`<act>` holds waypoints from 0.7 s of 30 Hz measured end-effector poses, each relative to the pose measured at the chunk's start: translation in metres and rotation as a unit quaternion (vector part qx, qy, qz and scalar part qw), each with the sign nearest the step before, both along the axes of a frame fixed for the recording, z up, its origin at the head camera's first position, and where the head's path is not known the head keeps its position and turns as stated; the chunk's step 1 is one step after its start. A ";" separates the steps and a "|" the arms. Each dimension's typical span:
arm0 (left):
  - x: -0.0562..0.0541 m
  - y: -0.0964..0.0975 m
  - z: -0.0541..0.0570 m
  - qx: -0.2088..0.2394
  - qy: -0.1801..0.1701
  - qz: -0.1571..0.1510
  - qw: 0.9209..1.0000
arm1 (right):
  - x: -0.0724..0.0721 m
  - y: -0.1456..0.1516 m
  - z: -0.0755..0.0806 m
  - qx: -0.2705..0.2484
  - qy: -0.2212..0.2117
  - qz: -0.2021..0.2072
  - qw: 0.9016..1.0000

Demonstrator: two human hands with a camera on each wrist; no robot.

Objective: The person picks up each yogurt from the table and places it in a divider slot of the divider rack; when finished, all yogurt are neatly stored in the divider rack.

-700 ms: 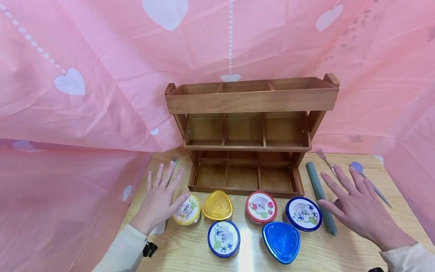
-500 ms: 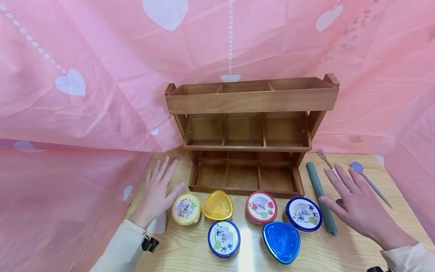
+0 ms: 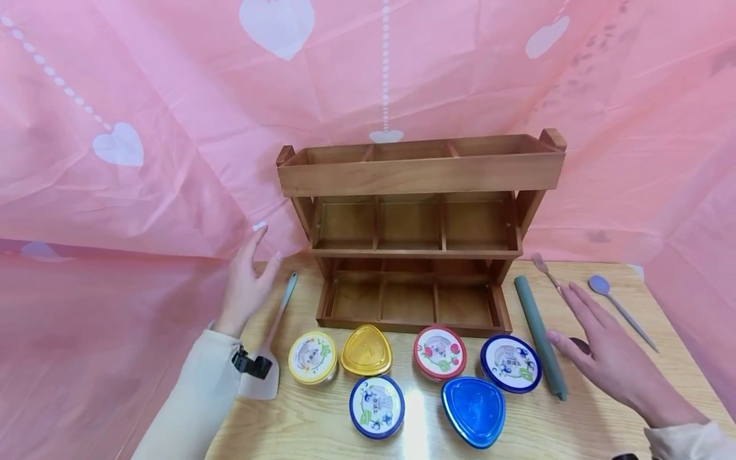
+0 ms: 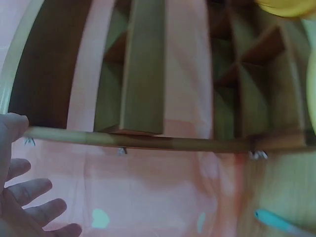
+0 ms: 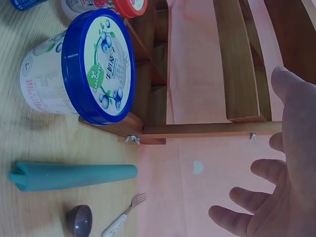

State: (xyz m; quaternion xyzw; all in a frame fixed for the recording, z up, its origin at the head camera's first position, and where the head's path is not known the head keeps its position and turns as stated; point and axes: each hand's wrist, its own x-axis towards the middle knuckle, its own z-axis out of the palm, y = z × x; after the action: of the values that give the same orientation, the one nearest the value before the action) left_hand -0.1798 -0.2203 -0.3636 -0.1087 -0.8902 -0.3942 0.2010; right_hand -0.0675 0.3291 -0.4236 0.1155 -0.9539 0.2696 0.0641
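Note:
My left hand (image 3: 247, 281) is raised at the left of the three-tier wooden rack (image 3: 422, 176), holding nothing. Its fingers spread apart in the left wrist view, beside the rack's side post. Below it lies a spatula (image 3: 266, 358) with a pale blade. My right hand (image 3: 618, 364), fingers extended and nothing in them, hovers over the right part of the table. Nearest to it are a rolled green mat (image 3: 540, 337), a fork (image 3: 540, 262) and a dark, rounded utensil (image 5: 80, 220). A blue-lidded tub (image 3: 510, 363) stands left of the mat.
Before the rack stand a yellow-lidded tub (image 3: 312, 358), a gold triangular-lidded container (image 3: 366, 350), a red-lidded tub (image 3: 439, 352), another blue-lidded tub (image 3: 376, 407) and a blue triangular container (image 3: 474, 412). A purple spoon (image 3: 600, 285) lies far right. Pink cloth (image 3: 190, 204) hangs behind.
My left hand has moved up and left, turning partly edge-on, which uncovers the spatula. My right hand stays nearly in place, and the head view has shifted slightly.

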 end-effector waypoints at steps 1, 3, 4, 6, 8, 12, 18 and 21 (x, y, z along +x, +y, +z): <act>-0.005 0.000 0.002 0.020 -0.010 0.000 1.000 | 0.001 0.000 -0.001 -0.003 -0.004 -0.002 1.000; -0.013 0.000 0.003 0.057 -0.032 -0.006 0.998 | 0.002 0.000 -0.003 -0.011 -0.012 -0.007 1.000; -0.017 0.001 0.003 0.078 -0.043 -0.011 0.996 | 0.002 0.000 -0.004 -0.014 -0.018 -0.009 1.000; -0.020 0.008 0.010 0.123 -0.067 -0.021 0.990 | 0.002 0.000 -0.006 -0.013 -0.023 -0.011 1.000; -0.030 0.011 0.007 0.156 -0.076 -0.028 0.984 | 0.003 0.000 -0.008 -0.011 -0.030 -0.015 0.999; -0.048 0.015 0.000 0.189 -0.092 -0.027 0.977 | 0.004 0.000 -0.012 -0.012 -0.040 -0.021 0.999; -0.069 0.021 -0.013 0.202 -0.131 -0.035 0.970 | 0.008 -0.003 -0.021 -0.016 -0.045 -0.029 0.998; -0.076 0.027 -0.017 0.210 -0.147 -0.040 0.966 | 0.009 -0.005 -0.024 -0.011 -0.045 -0.033 0.998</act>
State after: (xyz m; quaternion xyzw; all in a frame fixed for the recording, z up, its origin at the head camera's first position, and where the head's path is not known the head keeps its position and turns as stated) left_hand -0.2560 -0.1935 -0.3809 -0.0404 -0.8019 -0.5920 0.0701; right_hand -0.0586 0.3244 -0.4476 0.0708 -0.9560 0.2831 0.0315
